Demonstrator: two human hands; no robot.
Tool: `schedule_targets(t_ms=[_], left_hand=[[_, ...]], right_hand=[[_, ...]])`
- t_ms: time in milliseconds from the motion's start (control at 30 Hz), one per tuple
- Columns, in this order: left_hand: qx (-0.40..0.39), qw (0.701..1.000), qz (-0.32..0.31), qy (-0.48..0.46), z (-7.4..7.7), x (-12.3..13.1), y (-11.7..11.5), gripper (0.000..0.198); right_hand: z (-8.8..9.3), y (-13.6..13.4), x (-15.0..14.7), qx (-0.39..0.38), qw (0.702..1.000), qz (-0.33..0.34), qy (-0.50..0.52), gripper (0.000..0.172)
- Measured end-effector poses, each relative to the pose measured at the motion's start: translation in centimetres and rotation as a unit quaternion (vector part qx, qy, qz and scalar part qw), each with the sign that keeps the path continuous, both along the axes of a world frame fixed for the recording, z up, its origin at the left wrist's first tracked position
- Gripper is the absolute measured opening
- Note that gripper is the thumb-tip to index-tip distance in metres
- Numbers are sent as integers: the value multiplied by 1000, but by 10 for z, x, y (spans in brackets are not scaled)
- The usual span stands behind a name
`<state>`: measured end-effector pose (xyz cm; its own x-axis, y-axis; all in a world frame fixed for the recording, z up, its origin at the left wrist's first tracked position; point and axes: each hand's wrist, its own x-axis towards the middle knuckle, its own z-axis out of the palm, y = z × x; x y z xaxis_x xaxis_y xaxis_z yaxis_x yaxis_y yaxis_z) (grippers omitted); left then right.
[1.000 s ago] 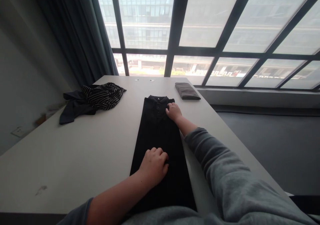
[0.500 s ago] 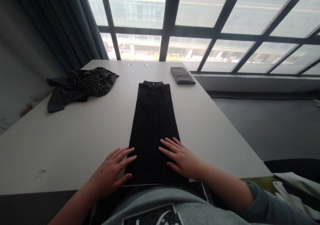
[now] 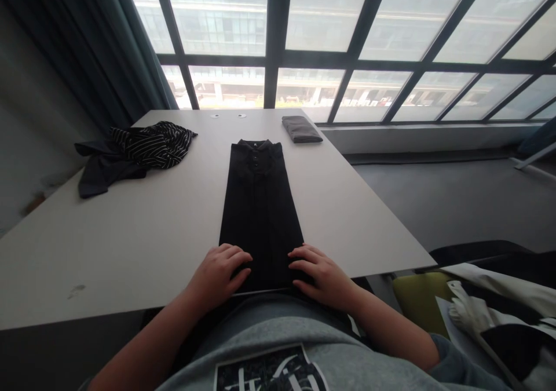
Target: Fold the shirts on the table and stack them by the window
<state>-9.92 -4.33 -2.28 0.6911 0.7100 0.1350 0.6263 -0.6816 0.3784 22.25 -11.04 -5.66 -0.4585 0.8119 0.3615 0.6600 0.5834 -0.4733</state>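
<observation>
A black collared shirt, folded into a long narrow rectangle, lies on the table with its collar and buttons at the far end. My left hand rests on the lower left side of the shirt, open, with bent fingers and the thumb apart from them. On the lower right side lies my right hand, open too, its fingers reaching inward over the cloth. The near end of the shirt is at the table's front edge, close to my body.
A striped black-and-white garment lies crumpled with a dark cloth at the table's left. A folded grey garment sits at the far right of the white table. Clothes lie on a green chair at the right.
My hands have gone from spread flat to more bent fingers, the left one shifting right over the shirt. The view has turned slightly right, showing more of the chair.
</observation>
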Motion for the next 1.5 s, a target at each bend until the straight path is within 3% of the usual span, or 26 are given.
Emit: schedule_targets(t_ms=[133,300,433,533,667,767,967,1200,1367,1500], left_hand=[[-14,999,-45,26,5,47,-3,23],[-42,993,-106,38,8,58,-2,23],[-42,990,-129,32,7,33,-4,41],[-22,996,-85,18,-3,-9,-6,59],[-7,1000,-15,7,-19,-71,-6,41],[-10,1000,-10,-13,-22,-95,-6,29],[-13,998,-47,-28,-12,-82,-1,31],[21,996,32,-85,-21,-55,6,25],[-9,997,-37,-68,-19,-62,12,32],[-21,997,-46,-60,-19,-66,18,40]], right_hand=[[-1,-5,3,9,1000,18,-22,39],[-5,-15,15,32,999,23,-4,34],[-12,-19,26,46,998,39,14,30],[-14,-20,30,49,997,48,38,28],[-12,-19,30,33,995,25,88,24],[-10,-17,29,23,997,14,72,32],[-16,-12,24,36,999,-20,27,35],[-17,-8,20,21,998,-47,36,35],[-8,-5,21,-31,993,-67,90,32],[-4,-5,19,-45,991,-70,102,32]])
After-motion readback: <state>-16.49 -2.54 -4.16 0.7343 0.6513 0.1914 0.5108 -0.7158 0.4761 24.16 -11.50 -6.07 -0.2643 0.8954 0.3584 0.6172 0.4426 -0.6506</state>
